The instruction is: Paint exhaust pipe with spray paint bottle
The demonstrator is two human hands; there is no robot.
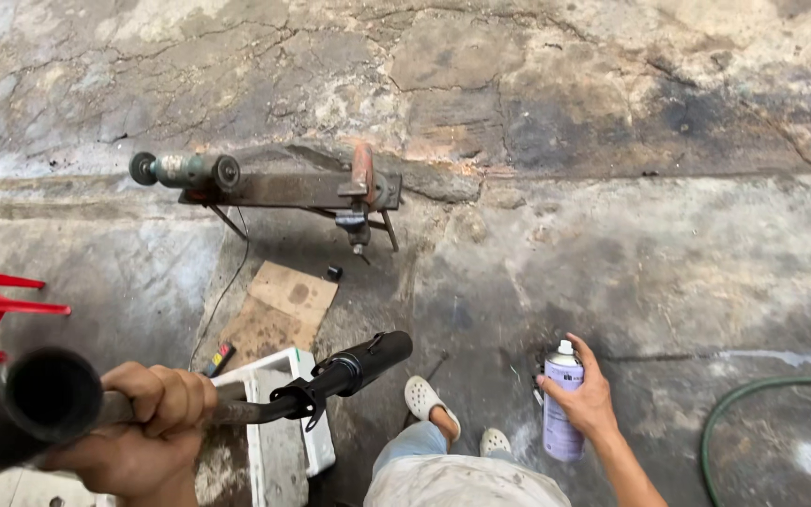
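Black exhaust pipe (237, 399): left hand (147, 422) clenched around its middle, held over white tray (279, 441). Right hand (586, 399) wrapped around 1 spray can (561, 404), upright. Step: spraying; next needs nozzle aimed at pipe.

left hand (147, 422) fisted, right hand (586, 399) clasped

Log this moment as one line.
left hand: grips black exhaust pipe | right hand: holds spray can, upright | stance: concrete floor
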